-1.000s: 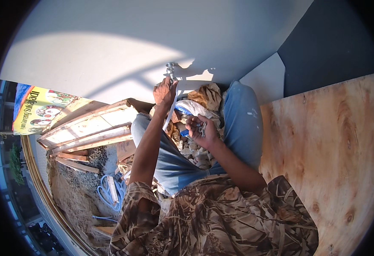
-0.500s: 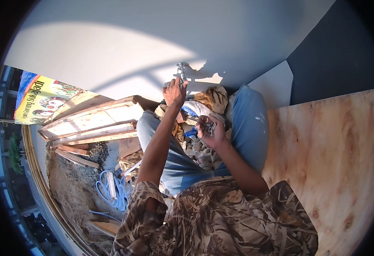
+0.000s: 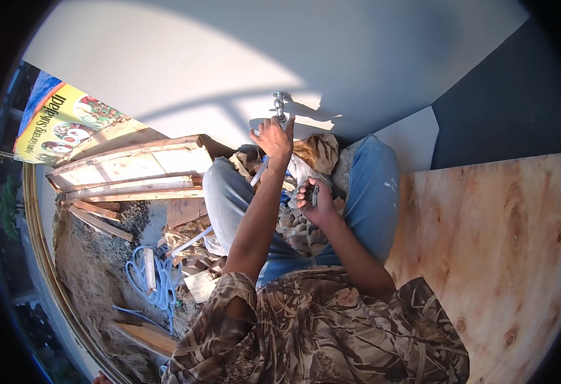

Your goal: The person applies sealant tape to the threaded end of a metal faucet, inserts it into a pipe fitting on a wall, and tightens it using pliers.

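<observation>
Right at the wall tap: left fingers by its lower end, a small metal piece in the right hand

The chrome wall tap (image 3: 280, 102) juts from the pale wall (image 3: 184, 77) just beyond the fingertips of the left hand (image 3: 273, 137). That thumb stands apart from the fingers, close against the tap's lower end; whether the tips clamp on it or merely touch, I cannot tell.

Nearer the body, to the right of the left fingers, the right hand (image 3: 316, 205) has its fingers curled around a small grey metal piece (image 3: 314, 194), its exact kind too small to make out. Under the right fingers lie loose stones (image 3: 298, 230); just beyond them are a whitish sack (image 3: 301, 171) and crumpled brown paper (image 3: 319, 152).

For work at this fitting, I judge that the left fingertips do best wrapped evenly around the lower end, pressing in line with it rather than sideways, so the tap is not levered against the wall. The right fingers should keep the metal piece deep in the palm: dropped among those stones, it could be hard to find.
</observation>
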The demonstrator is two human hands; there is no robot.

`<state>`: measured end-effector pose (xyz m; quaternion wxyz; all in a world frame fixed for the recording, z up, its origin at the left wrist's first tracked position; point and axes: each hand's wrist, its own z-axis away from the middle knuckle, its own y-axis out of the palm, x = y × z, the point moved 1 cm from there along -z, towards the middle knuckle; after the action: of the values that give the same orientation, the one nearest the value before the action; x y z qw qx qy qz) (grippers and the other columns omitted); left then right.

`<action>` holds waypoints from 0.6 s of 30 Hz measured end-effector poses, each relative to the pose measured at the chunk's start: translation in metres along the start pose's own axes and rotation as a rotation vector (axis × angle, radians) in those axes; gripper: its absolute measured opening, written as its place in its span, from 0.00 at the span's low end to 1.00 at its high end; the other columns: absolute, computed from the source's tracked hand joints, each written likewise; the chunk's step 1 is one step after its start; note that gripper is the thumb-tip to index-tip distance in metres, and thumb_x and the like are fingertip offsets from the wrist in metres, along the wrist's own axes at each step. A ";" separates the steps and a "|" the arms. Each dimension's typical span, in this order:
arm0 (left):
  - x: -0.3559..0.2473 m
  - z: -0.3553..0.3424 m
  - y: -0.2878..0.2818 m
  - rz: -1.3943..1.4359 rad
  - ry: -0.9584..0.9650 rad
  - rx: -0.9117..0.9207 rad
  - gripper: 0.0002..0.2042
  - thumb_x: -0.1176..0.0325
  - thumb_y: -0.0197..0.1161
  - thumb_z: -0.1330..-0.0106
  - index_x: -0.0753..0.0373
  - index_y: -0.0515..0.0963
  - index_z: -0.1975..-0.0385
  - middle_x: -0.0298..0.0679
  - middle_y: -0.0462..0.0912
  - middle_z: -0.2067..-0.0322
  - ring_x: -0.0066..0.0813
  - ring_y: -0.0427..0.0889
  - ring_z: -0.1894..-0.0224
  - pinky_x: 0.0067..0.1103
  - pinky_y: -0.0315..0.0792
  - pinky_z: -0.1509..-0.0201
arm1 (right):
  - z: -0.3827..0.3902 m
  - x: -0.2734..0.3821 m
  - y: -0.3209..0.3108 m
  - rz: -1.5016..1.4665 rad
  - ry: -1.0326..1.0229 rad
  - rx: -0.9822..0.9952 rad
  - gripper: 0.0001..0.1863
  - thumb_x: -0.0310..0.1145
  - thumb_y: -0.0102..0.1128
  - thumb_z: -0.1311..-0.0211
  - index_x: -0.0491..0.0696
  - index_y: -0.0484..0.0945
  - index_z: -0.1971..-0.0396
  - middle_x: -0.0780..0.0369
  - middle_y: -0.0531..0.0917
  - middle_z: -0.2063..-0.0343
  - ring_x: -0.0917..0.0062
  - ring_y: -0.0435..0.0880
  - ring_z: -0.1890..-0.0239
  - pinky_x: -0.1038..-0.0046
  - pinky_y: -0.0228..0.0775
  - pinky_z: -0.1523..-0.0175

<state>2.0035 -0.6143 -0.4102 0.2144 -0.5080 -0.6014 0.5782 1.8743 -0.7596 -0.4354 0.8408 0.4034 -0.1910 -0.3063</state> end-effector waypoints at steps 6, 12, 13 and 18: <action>0.008 -0.006 0.016 -0.012 0.093 -0.077 0.18 0.51 0.59 0.38 0.62 0.81 0.68 0.43 0.83 0.67 0.39 0.80 0.57 0.40 0.58 0.40 | -0.001 -0.003 -0.003 0.025 0.013 0.034 0.08 0.39 0.53 0.37 0.52 0.71 0.73 0.65 0.74 0.79 0.77 0.73 0.76 0.76 0.64 0.74; 0.017 -0.012 0.020 0.123 0.220 -0.093 0.16 0.55 0.61 0.39 0.64 0.80 0.70 0.45 0.82 0.68 0.41 0.80 0.59 0.35 0.61 0.43 | 0.001 0.003 -0.004 -0.013 0.012 0.010 0.10 0.41 0.54 0.36 0.52 0.71 0.74 0.66 0.74 0.81 0.77 0.73 0.78 0.78 0.64 0.76; 0.021 -0.013 0.021 0.133 0.237 -0.090 0.15 0.55 0.61 0.39 0.64 0.79 0.70 0.46 0.82 0.68 0.42 0.80 0.60 0.35 0.61 0.43 | 0.002 0.003 -0.003 -0.026 0.022 0.009 0.11 0.41 0.54 0.36 0.52 0.71 0.75 0.66 0.74 0.81 0.77 0.72 0.78 0.78 0.64 0.76; 0.041 -0.029 0.020 0.158 0.443 -0.035 0.15 0.56 0.62 0.39 0.65 0.79 0.70 0.46 0.82 0.69 0.44 0.80 0.61 0.36 0.64 0.46 | 0.004 0.004 0.000 -0.048 0.037 0.017 0.13 0.42 0.55 0.36 0.52 0.72 0.78 0.65 0.74 0.82 0.77 0.73 0.78 0.78 0.64 0.77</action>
<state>2.0191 -0.5691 -0.4350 0.2862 -0.6716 -0.5080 0.4571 1.8750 -0.7644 -0.4330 0.8331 0.4207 -0.1682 -0.3174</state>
